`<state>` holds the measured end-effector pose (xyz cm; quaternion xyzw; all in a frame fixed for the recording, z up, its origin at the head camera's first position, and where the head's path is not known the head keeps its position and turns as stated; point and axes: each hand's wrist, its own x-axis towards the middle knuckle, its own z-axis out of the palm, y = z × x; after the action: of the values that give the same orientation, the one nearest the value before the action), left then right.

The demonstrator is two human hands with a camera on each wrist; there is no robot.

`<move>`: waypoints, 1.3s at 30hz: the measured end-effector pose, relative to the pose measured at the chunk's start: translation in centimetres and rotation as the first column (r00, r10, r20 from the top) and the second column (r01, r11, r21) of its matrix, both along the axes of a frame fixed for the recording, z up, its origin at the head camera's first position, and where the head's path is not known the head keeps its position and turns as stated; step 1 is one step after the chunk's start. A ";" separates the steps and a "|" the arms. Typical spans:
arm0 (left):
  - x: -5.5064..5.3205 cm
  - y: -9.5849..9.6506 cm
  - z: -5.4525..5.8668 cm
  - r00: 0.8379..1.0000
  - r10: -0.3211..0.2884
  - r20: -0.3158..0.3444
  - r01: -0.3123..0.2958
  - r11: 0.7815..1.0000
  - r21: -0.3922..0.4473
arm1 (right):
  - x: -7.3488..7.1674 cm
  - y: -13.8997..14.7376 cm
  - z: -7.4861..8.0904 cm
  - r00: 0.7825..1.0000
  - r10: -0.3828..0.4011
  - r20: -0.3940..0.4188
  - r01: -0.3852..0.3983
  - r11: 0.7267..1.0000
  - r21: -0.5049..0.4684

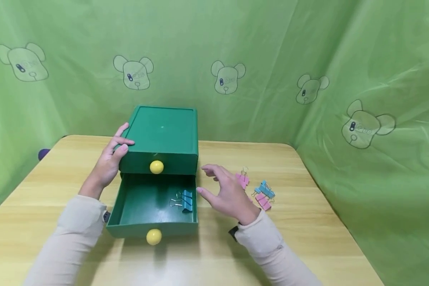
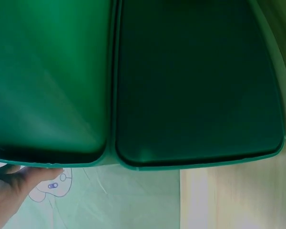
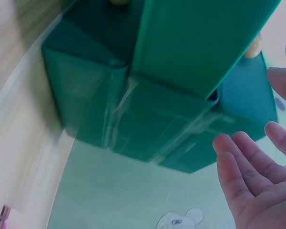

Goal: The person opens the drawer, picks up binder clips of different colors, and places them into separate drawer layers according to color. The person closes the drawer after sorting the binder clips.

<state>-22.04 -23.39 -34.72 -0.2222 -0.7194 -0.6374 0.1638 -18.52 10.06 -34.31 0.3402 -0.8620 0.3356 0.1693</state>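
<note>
A green drawer cabinet [image 1: 164, 131] with yellow knobs stands on the table. One drawer [image 1: 139, 206] is pulled out below the top one, and a blue binder clip [image 1: 187, 201] lies at its right side. My left hand [image 1: 109, 163] rests against the cabinet's left side, with a finger over the top edge; part of it shows in the left wrist view. Just right of the cabinet hovers my right hand [image 1: 228, 194], fingers loosely extended around nothing. The right wrist view shows its fingers apart beside three tiers, the middle drawer [image 3: 195, 43] sticking out.
To the right of my right hand lie pink binder clips [image 1: 263, 201] and a blue binder clip [image 1: 265, 190], partly overlapping. Another pink clip [image 1: 242, 179] is partly behind that hand. A green curtain with bear drawings hangs behind the wooden table [image 1: 300, 238].
</note>
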 end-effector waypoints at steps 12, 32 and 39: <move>0.3 0.1 -0.4 1.000 0.006 -0.008 -0.006 1.000 -0.007 | -2.6 3.7 -1.4 0.987 -0.162 0.008 0.162 0.987 -0.007; 0.2 0.3 -0.4 1.000 0.009 -0.021 -0.009 1.000 -0.007 | -7.1 11.9 -4.5 0.839 -0.470 0.273 0.449 0.882 0.140; 0.2 0.2 -0.2 1.000 0.006 -0.020 -0.006 1.000 -0.003 | -7.7 14.5 -5.1 0.798 -0.513 0.317 0.462 0.858 0.225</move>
<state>-21.82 -23.15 -34.96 -0.2266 -0.7194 -0.6335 0.1725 -26.25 24.54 -39.41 0.0486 -0.9572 0.2784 0.0627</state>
